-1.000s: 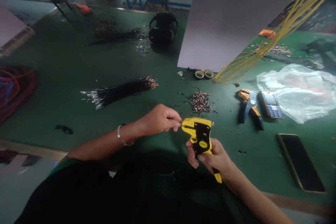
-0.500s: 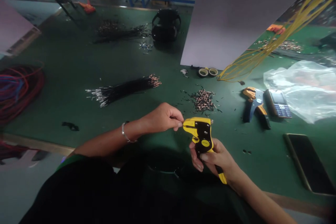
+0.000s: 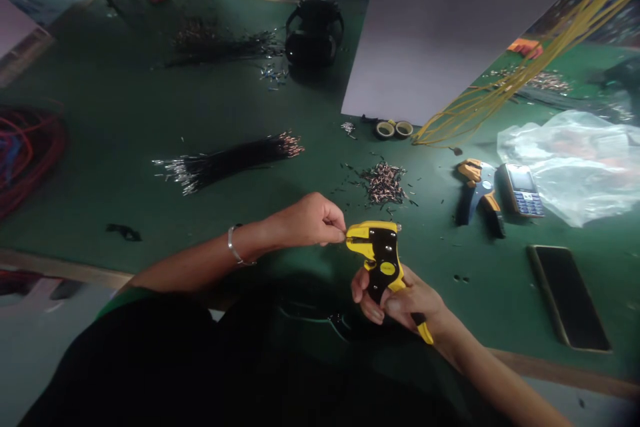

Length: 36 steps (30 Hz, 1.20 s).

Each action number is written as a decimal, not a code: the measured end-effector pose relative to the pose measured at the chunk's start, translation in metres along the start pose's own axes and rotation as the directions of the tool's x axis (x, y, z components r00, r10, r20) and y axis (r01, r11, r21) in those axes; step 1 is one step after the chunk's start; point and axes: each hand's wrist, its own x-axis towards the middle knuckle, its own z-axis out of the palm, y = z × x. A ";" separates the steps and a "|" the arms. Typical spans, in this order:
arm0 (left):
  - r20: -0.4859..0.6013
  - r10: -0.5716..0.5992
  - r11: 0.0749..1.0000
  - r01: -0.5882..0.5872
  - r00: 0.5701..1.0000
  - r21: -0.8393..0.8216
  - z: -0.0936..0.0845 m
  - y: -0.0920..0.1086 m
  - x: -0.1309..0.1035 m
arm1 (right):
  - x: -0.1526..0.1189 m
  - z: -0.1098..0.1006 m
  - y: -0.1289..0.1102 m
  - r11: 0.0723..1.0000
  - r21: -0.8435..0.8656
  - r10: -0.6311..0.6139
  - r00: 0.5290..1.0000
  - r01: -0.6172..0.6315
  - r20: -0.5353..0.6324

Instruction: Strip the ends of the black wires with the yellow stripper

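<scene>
My right hand [image 3: 410, 300] is wrapped round the grip of a yellow and black wire stripper [image 3: 385, 247], its jaws pointing left. At the mouth of the jaws, my left hand [image 3: 323, 220] is closed in a pinch, thumb and forefinger together. Whatever sits between those fingertips is too small and hidden to make out. Beyond the hands lies a pile of short black offcuts with copper ends [image 3: 384, 183]. A bundle of black wires [image 3: 230, 163] rests to the left, with silvery tips at one end and bare copper at the other.
On the green table [image 3: 125, 147] lie a blue and orange wire stripper [image 3: 479, 197], a keypad phone [image 3: 521, 188], a smartphone [image 3: 570, 297] and clear plastic [image 3: 575, 160]. Yellow wires [image 3: 525, 80] hang beside a pale panel [image 3: 420, 33]. Tape rolls [image 3: 394, 129] and a black headset [image 3: 313, 33] stand farther back.
The whole view has shifted, so the table's things appear slightly higher and farther left. Both hands and the yellow wire stripper keep nearly the same pose relative to each other.
</scene>
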 end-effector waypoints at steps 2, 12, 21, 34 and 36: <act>0.017 -0.006 1.000 0.006 1.000 -0.006 0.001 -0.002 0.001 | -0.002 0.001 -0.003 0.999 -0.042 0.004 1.000 -0.005 -0.013; 0.030 -0.019 1.000 0.019 0.999 -0.010 0.004 -0.006 0.005 | -0.008 0.003 -0.008 0.990 -0.102 0.102 0.995 -0.101 -0.001; -0.006 0.001 0.998 -0.002 1.000 -0.056 0.001 -0.005 0.003 | -0.003 -0.002 -0.004 0.997 -0.075 -0.010 0.998 0.005 -0.055; 0.039 -0.019 0.997 0.022 0.999 -0.073 -0.001 -0.004 0.001 | -0.015 0.009 -0.016 0.969 -0.192 0.137 0.986 -0.152 -0.090; 0.049 -0.013 0.996 0.017 0.999 -0.090 -0.001 -0.004 0.002 | -0.015 0.008 -0.014 0.966 -0.212 0.126 0.987 -0.145 -0.103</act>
